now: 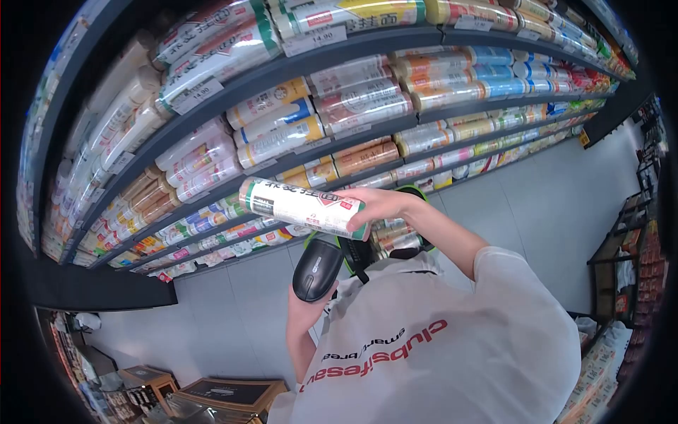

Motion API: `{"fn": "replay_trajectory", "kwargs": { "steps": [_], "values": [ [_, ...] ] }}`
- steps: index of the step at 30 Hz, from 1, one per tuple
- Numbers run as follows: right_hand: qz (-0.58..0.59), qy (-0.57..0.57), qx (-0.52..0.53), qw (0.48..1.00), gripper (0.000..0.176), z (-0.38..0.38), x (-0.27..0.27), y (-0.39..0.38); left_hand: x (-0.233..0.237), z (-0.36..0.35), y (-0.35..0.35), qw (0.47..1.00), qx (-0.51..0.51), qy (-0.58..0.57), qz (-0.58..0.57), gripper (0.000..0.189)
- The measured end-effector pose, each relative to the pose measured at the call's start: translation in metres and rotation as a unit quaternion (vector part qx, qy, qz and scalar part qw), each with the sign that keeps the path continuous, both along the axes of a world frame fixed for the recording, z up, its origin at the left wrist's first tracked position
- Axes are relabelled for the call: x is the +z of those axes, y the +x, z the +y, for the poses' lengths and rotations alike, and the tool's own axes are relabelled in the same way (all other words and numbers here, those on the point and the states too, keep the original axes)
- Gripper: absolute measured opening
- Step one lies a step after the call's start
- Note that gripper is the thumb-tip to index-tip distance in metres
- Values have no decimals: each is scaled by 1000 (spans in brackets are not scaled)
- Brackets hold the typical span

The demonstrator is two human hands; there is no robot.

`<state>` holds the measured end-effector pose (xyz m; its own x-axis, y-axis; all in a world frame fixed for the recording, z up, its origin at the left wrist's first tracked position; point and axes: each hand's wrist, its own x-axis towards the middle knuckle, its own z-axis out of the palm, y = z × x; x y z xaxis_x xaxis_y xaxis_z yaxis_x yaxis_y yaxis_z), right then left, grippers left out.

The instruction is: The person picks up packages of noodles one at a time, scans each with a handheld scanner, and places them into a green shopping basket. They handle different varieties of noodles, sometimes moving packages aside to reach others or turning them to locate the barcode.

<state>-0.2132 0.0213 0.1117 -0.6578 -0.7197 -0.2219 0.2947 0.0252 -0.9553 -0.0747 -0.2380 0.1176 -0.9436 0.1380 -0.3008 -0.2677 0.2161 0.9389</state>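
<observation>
My right hand point(378, 206) is closed around one end of a cylindrical pack of dried noodles point(300, 205). The pack has a white label with black characters and a green edge, and it lies nearly level in front of the shelf. Lower and to the left, my left hand point(308, 309) grips a black handheld barcode scanner point(316, 271), its rounded head just below the noodle pack and apart from it. The scanner's handle is mostly hidden. Beneath my right forearm, a green-rimmed basket point(422, 189) holds several similar packs point(390, 235).
Long shelves point(353, 46) full of noodle packs curve across the front, with price tags point(316, 40) along their edges. Grey tiled floor point(233, 325) shows below. Cardboard boxes point(229, 393) stand at the lower left, and another rack point(611, 265) stands at the right.
</observation>
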Motion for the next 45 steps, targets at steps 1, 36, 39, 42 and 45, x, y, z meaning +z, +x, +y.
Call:
{"fn": "replay_trajectory", "kwargs": {
  "steps": [1,36,39,42,45],
  "values": [
    [-8,16,-1,1000,81,7,0,7,-3,5,-1,1000,-10,-4,-1,28],
    [-486,255,-449,705,62,269,-472,173,-45,154,43,955,81,-155,-239,16],
    [-543,149,-502,656,54,252,-488,164,-39,161,45,951,107,-159,-241,15],
    [-557,136,-532,623,50,232,-525,150,-39,160,50,951,121,-155,-240,14],
    [-555,157,-563,592,59,202,-519,127,-36,157,53,945,138,-164,-246,14]
  ]
}}
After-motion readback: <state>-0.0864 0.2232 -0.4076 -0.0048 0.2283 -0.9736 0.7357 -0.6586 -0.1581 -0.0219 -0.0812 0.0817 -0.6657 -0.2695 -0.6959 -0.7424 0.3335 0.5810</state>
